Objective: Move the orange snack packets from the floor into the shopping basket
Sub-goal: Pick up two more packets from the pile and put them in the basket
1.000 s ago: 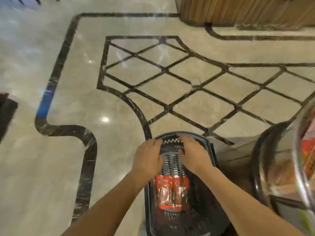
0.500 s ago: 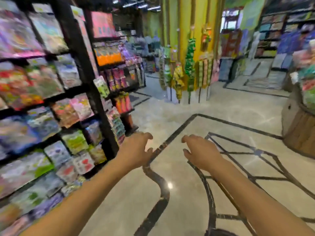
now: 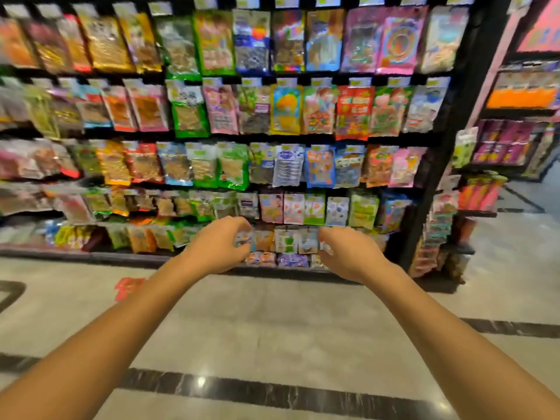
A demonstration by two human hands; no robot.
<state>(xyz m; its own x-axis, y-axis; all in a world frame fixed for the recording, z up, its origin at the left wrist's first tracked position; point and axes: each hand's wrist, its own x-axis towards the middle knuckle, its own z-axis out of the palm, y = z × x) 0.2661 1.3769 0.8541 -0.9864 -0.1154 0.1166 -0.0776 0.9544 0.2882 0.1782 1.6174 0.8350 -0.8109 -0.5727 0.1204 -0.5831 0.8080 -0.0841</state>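
Observation:
An orange-red snack packet (image 3: 129,287) lies flat on the floor close to the foot of the shelf, partly behind my left forearm. My left hand (image 3: 216,247) is held out in the air in front of me, fingers loosely curled, holding nothing. My right hand (image 3: 348,256) is out beside it, also loosely curled and without anything in it. Both hands hover well above the floor, to the right of the packet. The shopping basket is out of view.
A tall black shelf rack (image 3: 436,165) packed with several rows of colourful snack bags fills the view ahead. A second rack (image 3: 515,137) stands to the right. The marble floor (image 3: 272,328) has dark inlay stripes.
The view has swung left from the basket on the floor, past the aisle, to face the snack shelf. Both hands left the basket rim and now hang in the air holding nothing.

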